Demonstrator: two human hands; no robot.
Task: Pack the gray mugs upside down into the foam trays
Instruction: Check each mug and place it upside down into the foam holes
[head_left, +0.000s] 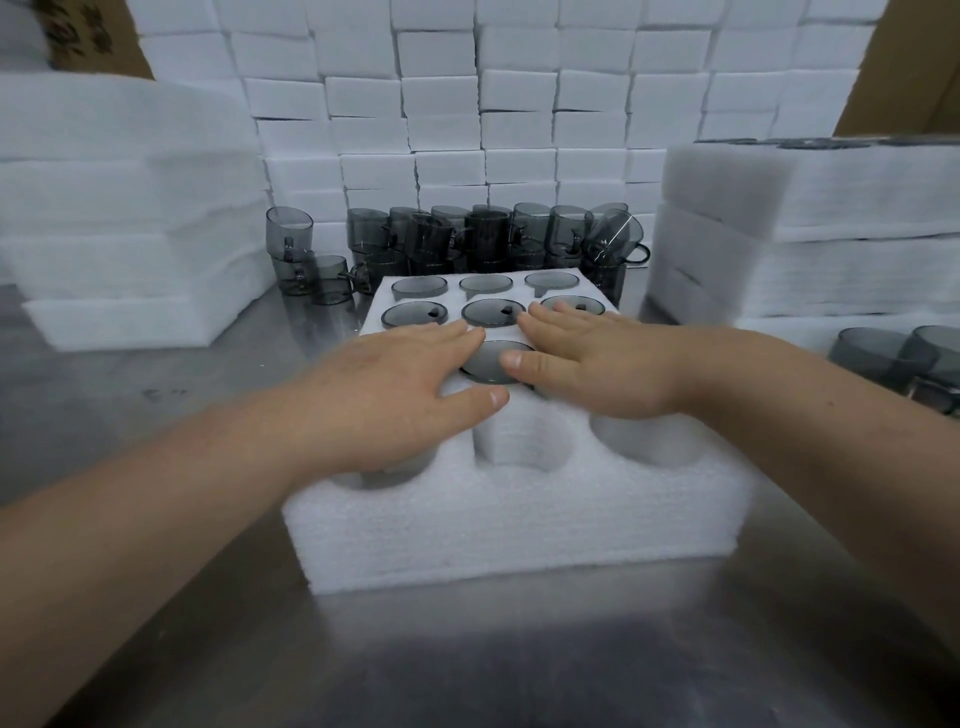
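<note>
Bare steel desk (467, 665) fills 6 o'clock, and on it, dead centre, sits the white foam tray (509, 540) with its round cells. The left hand (395, 384) lies flat on the tray's top at 9 o'clock of one upturned mug (485, 366), fingers straight and close together, thumb out. The right hand (597, 358) lies likewise at that mug's 3 o'clock, its thumb tip over the mug's base. Neither hand grips anything, and what sits beneath the palms cannot be told. Six seated mugs (493, 313) fill the two far rows, bases up; the three near cells look empty. Loose mugs (483, 234) stand stacked at 12 o'clock behind the tray, and spare mugs (898, 358) wait at 3 o'clock.

The mugs look like thin smoked glass: light, rigid, slick, and easily chipped rim against rim. Each is best taken round the wall or by the handle, turned over and lowered straight. The foam is soft and yields, so a flat press on the base should seat a mug without force.
</note>
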